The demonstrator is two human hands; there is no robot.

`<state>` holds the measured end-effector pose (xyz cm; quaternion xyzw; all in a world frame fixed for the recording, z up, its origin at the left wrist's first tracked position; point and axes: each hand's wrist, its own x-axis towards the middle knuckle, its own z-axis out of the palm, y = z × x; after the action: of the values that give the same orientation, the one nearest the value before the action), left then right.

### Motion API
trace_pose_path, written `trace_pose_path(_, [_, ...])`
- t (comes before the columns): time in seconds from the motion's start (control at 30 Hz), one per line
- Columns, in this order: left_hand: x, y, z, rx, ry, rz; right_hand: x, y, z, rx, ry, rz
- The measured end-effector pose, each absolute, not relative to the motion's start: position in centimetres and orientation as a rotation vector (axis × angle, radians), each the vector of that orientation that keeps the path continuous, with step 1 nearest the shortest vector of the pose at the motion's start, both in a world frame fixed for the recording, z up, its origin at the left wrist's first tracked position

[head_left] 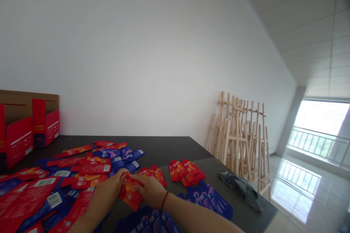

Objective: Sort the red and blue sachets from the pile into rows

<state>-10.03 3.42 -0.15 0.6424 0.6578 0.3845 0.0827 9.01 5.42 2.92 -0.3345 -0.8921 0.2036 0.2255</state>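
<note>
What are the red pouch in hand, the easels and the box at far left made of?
The red pouch looks like glossy plastic or foil laminate film: sheen, crisp creases. The easels look like bare pale wood, no paint visible. The box looks like printed cardboard, plain brown inside.

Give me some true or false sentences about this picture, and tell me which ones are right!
1. The left hand and the right hand both touch a red packet. True.
2. The red string is on the left wrist. False: it is on the right wrist.
3. Wooden easels stand by the wall. True.
4. The grey cloth lies on the floor. False: it lies on the table.
5. The red cardboard box is at the right end of the table. False: it is at the left end.
</note>
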Motion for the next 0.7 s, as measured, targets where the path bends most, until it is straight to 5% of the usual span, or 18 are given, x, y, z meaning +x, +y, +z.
trace_pose_path(0.27, [-9.0, 4.7, -2.7, 1.947, 1.861, 1.202, 10.8, 11.5, 2.0, -1.230, -2.123, 0.632])
trace_pose_path(0.7, [-5.5, 3.6, -4.0, 2.221, 1.526, 0.802, 14.9, 14.1, -0.9, -1.549, -2.273, 0.426])
